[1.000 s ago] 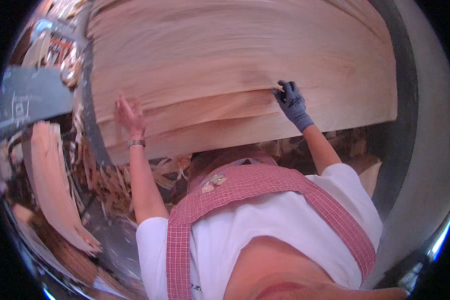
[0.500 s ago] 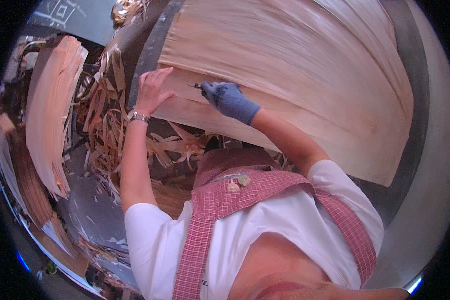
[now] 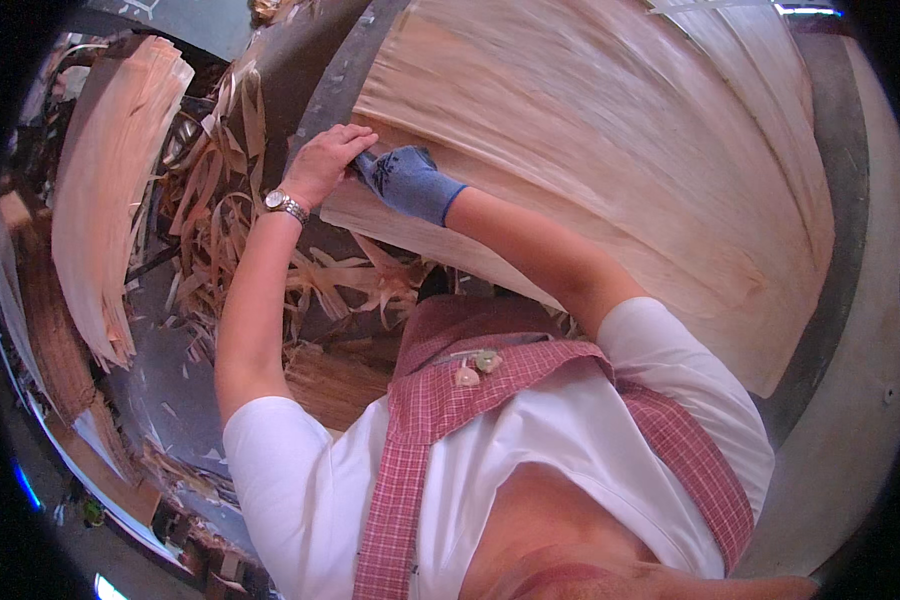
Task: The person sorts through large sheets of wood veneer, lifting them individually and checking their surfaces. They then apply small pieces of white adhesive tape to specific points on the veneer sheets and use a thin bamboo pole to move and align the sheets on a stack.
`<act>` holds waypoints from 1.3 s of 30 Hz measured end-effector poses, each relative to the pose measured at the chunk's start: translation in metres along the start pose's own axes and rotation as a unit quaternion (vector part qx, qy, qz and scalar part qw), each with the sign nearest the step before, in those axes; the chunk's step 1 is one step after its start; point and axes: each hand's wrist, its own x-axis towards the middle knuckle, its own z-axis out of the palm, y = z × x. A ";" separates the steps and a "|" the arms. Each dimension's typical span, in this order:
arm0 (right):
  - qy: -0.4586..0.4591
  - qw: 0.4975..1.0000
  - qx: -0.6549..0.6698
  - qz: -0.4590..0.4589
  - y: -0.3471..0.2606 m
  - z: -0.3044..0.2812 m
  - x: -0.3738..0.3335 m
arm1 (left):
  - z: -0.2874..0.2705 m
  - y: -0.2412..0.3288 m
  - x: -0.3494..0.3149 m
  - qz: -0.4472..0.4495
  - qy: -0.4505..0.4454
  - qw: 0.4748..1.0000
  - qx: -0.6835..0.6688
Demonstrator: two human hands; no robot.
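A wide stack of pale wood veneer sheets [image 3: 590, 150] lies in front of me. At its left edge my bare left hand [image 3: 332, 162], with a wristwatch [image 3: 286, 205], has its fingers together and bent over the veneer; the thumb is hidden. Right beside it, almost touching, is my right hand [image 3: 402, 180] in a blue glove, closed. A small dark-handled knife [image 3: 362, 163] sits in that grip, mostly covered by the fingers now, its blade out of sight.
Tangled veneer strips [image 3: 220, 190] heap up left of the stack. Farther left stands a curved bundle of veneer [image 3: 110, 200]. A dark table edge [image 3: 322, 100] runs along the stack's left side, and more scraps [image 3: 380, 280] lie close to my apron [image 3: 500, 385].
My right hand with the knife has moved left, up to my left hand. The left hand's fingers have drawn together and bent. The whole view has shifted slightly.
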 end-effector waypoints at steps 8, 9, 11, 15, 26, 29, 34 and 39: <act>-0.159 0.984 -0.039 0.068 0.058 -0.072 -0.156 | -0.015 0.013 0.002 -0.039 -0.025 0.999 0.003; -0.213 0.971 -0.043 0.096 0.069 -0.091 -0.183 | -0.015 0.017 -0.001 -0.042 -0.025 0.999 0.011; -0.257 0.955 -0.076 0.130 0.099 -0.100 -0.245 | -0.017 0.023 0.006 -0.038 -0.025 0.999 0.029; -0.165 0.977 -0.019 0.133 0.123 -0.105 -0.288 | 0.033 0.053 0.024 -0.064 0.020 0.969 0.237; -0.134 0.975 0.047 0.171 0.215 -0.158 -0.490 | 0.110 0.274 0.111 -0.272 -0.088 0.949 0.131; -0.067 0.983 0.077 0.155 0.227 -0.135 -0.505 | 0.198 0.335 0.131 -0.149 0.142 0.963 0.176; -0.029 0.986 0.079 0.145 0.253 -0.122 -0.555 | 0.197 0.474 0.189 -0.157 -0.005 0.986 0.059; -0.086 0.989 0.011 0.123 0.307 -0.177 -0.679 | 0.216 0.477 0.186 -0.213 -0.026 0.975 0.056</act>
